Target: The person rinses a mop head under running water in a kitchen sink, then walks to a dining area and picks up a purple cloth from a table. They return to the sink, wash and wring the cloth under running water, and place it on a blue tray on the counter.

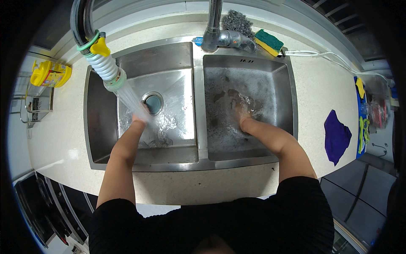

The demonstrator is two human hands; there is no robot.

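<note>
My left hand (pixel 141 115) is in the left basin (pixel 171 92) of a stainless steel double sink, beside the round drain (pixel 153 104). A spray of water from the white ribbed faucet hose (pixel 101 67) falls over it and blurs its fingers. In the right basin (pixel 284 92), my right hand (pixel 243 116) is dipped wrist-deep in grey, sudsy water (pixel 222 123). Ripples and foam hide its fingers, and whatever they may touch cannot be made out.
Behind the sink stand a metal faucet base (pixel 211 39), a steel wool scourer (pixel 237 23) and a green-and-yellow sponge (pixel 269 42). A purple cloth (pixel 337 138) lies on the right counter. At the left is a yellow plastic container (pixel 50 74). White cables (pixel 336 57) run along the back right.
</note>
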